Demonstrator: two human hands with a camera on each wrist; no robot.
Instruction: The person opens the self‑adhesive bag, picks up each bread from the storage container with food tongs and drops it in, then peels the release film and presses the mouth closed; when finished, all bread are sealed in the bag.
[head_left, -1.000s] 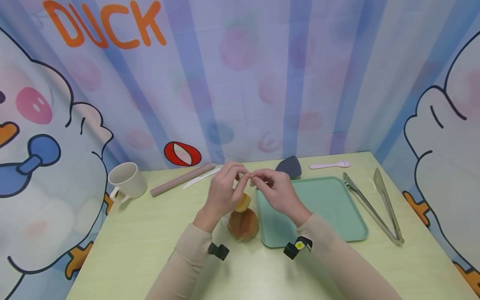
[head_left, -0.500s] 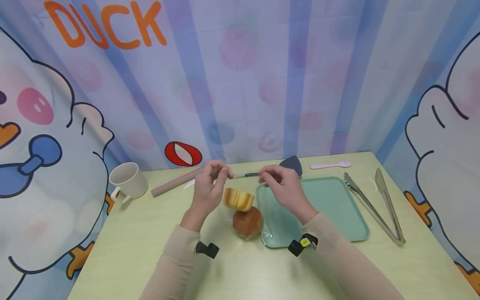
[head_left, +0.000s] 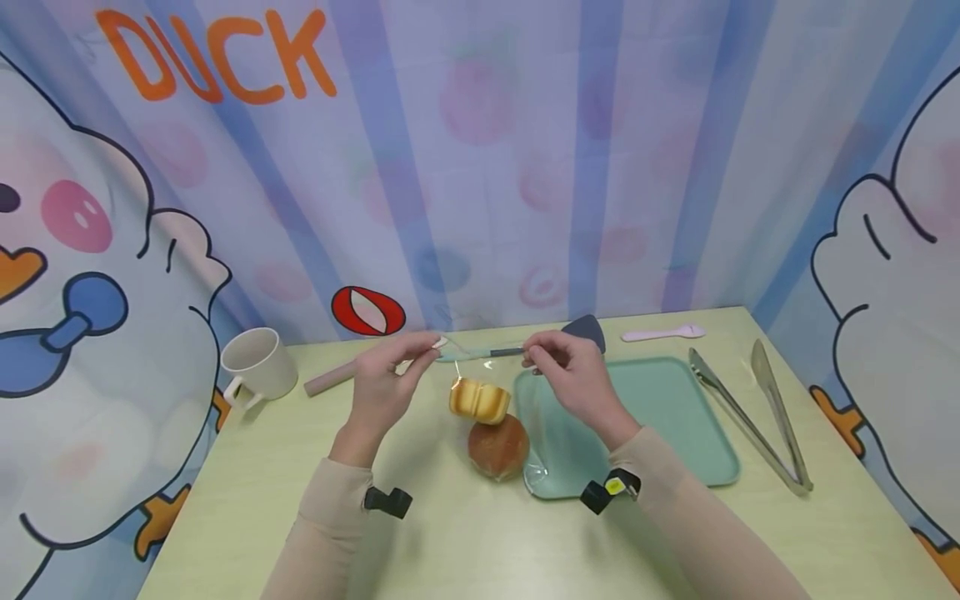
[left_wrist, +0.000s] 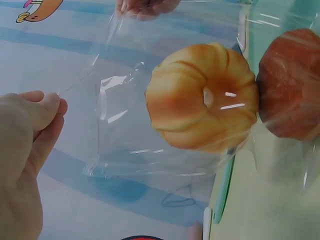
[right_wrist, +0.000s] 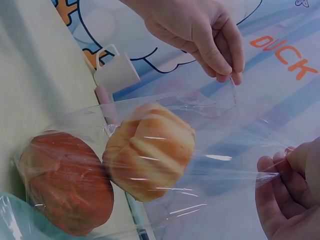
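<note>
A clear plastic bag (left_wrist: 115,145) hangs between the two hands, with two bread pieces showing through it. The upper one is a golden ring-shaped roll (left_wrist: 175,107); below it is a round brown bun (head_left: 498,447). My left hand (head_left: 381,387) pinches the bag's edge between thumb and fingers, and a thin strand of film stretches from its fingertips in the right wrist view. On the other side, my right hand (head_left: 573,383) pinches the bag's upper edge, drawing the film to a point.
A green tray (head_left: 660,417) lies right of the bag, with metal tongs (head_left: 750,417) beyond. Along the back are a pink spoon (head_left: 663,333), a dark spatula (head_left: 585,332) and a mauve rod (head_left: 330,379). A white mug (head_left: 258,367) stands at left.
The hands were together at the fingertips and have moved apart, mainly the left hand going left. The bread in the bag has shifted slightly right and come into fuller view.
</note>
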